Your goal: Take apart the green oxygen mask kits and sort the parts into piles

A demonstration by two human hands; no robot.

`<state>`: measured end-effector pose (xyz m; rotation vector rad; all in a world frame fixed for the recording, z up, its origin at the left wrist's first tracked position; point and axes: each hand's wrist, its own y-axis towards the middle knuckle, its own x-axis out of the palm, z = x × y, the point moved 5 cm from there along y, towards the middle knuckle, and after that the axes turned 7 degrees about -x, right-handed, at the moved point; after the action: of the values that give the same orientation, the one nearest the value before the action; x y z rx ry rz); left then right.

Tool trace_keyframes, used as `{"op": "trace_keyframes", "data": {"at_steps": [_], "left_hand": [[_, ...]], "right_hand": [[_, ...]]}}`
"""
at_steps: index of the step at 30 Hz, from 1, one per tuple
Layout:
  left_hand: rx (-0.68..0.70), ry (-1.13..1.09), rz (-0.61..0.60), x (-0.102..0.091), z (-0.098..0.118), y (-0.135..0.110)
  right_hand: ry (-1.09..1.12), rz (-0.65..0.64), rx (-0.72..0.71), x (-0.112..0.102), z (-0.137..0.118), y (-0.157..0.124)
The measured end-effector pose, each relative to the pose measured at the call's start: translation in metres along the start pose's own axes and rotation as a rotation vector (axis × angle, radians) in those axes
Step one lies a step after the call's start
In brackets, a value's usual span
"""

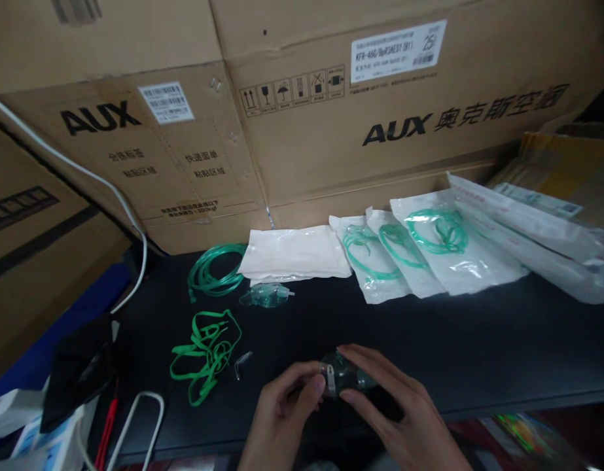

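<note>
left hand (pixel 292 400) and right hand (pixel 397 400) pinching clear curved plastic mask (pixel 348 377), near front edge of matte black tabletop (pixel 483 347), glossy coiled green tubing (pixel 199 282) and 3 crinkly pouches (pixel 404 258) beyond, cardboard box (pixel 302 150) blocking rear

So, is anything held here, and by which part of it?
Yes, a clear, green-tinted mask: the left hand holds the end beside its pale strip, the right hand its other end, across near and far edges.

The left grip (pixel 280 411) and right grip (pixel 413 407) are bare, slim-fingered, above bare forearms (pixel 439 448).
</note>
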<state>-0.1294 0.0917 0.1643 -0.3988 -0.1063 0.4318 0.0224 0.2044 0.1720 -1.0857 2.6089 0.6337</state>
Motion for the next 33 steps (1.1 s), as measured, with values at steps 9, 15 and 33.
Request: {"op": "trace_keyframes", "data": {"at_steps": [9, 15, 33], "left_hand": [[0.108, 0.000, 0.044, 0.002, 0.003, 0.000], [0.150, 0.004, 0.021, 0.001, 0.002, 0.001], [0.239, 0.115, 0.154, 0.009, 0.015, -0.001]], "right_hand": [[0.073, -0.001, 0.092, -0.003, -0.007, 0.004], [0.153, 0.010, 0.158, -0.002, -0.008, 0.009], [0.108, 0.050, 0.140, 0.004, -0.010, 0.009]]}}
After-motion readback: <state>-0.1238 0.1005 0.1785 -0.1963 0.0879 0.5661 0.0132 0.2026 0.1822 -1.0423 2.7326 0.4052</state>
